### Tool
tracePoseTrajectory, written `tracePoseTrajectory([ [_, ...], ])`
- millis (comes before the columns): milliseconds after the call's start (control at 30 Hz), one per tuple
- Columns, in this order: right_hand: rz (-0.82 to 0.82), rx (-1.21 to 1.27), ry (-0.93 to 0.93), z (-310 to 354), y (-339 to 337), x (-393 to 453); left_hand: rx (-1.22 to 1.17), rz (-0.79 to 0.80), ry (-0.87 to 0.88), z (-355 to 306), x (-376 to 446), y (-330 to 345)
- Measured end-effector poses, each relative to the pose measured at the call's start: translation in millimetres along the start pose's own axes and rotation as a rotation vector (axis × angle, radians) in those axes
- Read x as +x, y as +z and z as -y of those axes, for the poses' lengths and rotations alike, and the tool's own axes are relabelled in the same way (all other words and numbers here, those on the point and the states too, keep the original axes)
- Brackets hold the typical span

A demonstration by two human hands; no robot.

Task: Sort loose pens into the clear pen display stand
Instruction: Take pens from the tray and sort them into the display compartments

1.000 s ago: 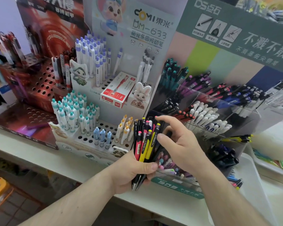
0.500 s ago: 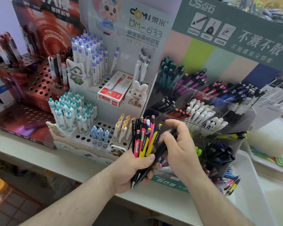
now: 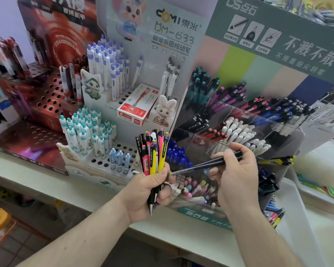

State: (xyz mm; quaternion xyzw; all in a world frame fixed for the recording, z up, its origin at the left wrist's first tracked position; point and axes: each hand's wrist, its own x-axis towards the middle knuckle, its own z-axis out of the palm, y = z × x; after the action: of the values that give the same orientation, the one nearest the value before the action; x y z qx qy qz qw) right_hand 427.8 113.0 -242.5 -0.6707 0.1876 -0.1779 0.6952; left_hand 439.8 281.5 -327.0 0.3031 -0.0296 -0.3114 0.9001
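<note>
Here the left hand (image 3: 143, 191) grips a glossy pen bundle (image 3: 152, 153); right hand (image 3: 237, 174) pinches slim dark pens (image 3: 204, 165).

a pale shelf (image 3: 46, 176) carries the clear pen display stand (image 3: 239, 132), white pen rack (image 3: 96, 166), perhaps a tray (image 3: 297, 209).

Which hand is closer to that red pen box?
Left. The left hand, gripping a pen bundle, sits just below the red box. The right hand, holding dark pens, is farther off to the box's lower right.
</note>
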Motion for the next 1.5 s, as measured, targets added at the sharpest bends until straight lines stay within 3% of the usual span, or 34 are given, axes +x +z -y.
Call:
tracePoseTrajectory([
  [133, 0.000, 0.044, 0.016, -1, 1, -4, -0.034, 0.023, 0.017, 0, 3, 0],
  [267, 0.060, 0.246, 0.125, -1, 6, -8, -0.168, 0.054, -0.006, -3, 6, -2],
  [600, 0.097, 0.438, 0.333, -2, 12, -7, -0.447, 0.384, -0.065, -17, 22, -4],
  [700, 0.077, 0.440, 0.294, 7, 11, -4, -0.385, 0.312, -0.063, -22, 22, -1],
  [767, 0.039, 0.394, 0.153, 21, 9, 1, -0.271, 0.214, -0.030, -25, 21, 0],
  [933, -0.082, 0.066, -0.456, 54, 12, 26, -0.034, 0.073, 0.036, -26, 19, 0],
  [1000, -0.089, -0.150, -0.609, 56, 21, 39, 0.038, 0.031, 0.049, -26, 17, 1],
  [1233, 0.035, -0.751, -0.707, 31, 61, 74, 0.246, -0.065, 0.087, -28, 13, 2],
  [1367, 0.017, -1.318, -0.702, 17, 68, 81, 0.325, -0.084, 0.095, -27, 11, 1],
  [1500, 0.100, -1.489, -0.660, 14, 69, 82, 0.360, -0.106, 0.102, -27, 10, 2],
])
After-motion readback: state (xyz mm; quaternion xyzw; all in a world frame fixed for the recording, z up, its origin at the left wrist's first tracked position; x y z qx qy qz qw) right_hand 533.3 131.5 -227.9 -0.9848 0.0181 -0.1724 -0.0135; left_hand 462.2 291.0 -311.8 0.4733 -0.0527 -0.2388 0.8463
